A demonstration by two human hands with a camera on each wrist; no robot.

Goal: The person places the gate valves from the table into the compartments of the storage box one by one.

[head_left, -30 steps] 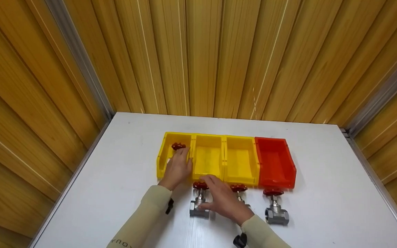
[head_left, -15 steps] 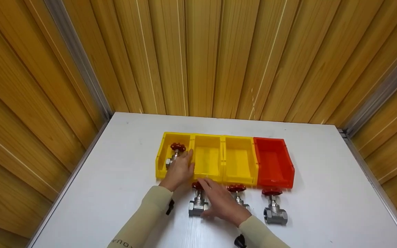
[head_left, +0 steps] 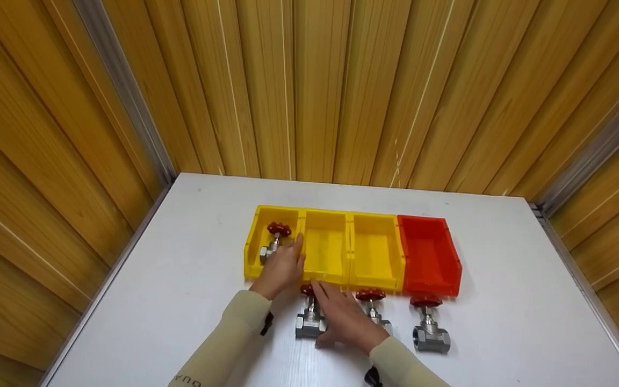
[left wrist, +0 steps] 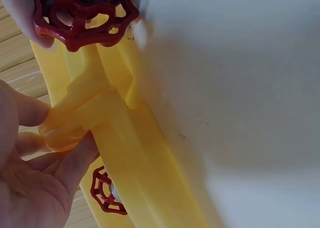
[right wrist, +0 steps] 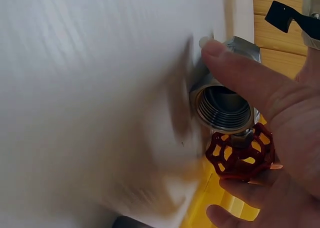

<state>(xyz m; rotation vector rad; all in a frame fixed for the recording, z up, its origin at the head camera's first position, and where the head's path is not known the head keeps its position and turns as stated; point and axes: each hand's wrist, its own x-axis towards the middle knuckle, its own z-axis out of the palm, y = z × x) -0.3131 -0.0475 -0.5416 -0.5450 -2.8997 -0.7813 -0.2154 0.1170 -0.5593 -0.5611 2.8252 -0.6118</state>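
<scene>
A row of yellow bins (head_left: 350,242) stands on the white table. My left hand (head_left: 279,269) is at the divider between the leftmost two, and in the left wrist view its thumb and fingers pinch the yellow wall (left wrist: 75,118). Inside the leftmost bin lies a metal gate valve (head_left: 272,252) with a red handwheel, partly covered by that hand. My right hand (head_left: 348,318) holds another gate valve (head_left: 308,324) in front of the bins. Its thumb crosses the threaded body (right wrist: 222,108), with fingers behind the red handwheel (right wrist: 240,155).
A red bin (head_left: 430,258) adjoins the row's right end. Two more gate valves stand before the bins: one valve (head_left: 372,310) partly behind my right hand, another valve (head_left: 431,330) farther right. Wood-patterned walls (head_left: 315,91) enclose the table's back and sides.
My left hand has drawn back from the valve in the leftmost bin to the divider on its right, uncovering that valve. The right hand's thumb has moved lower beside the valve's body.
</scene>
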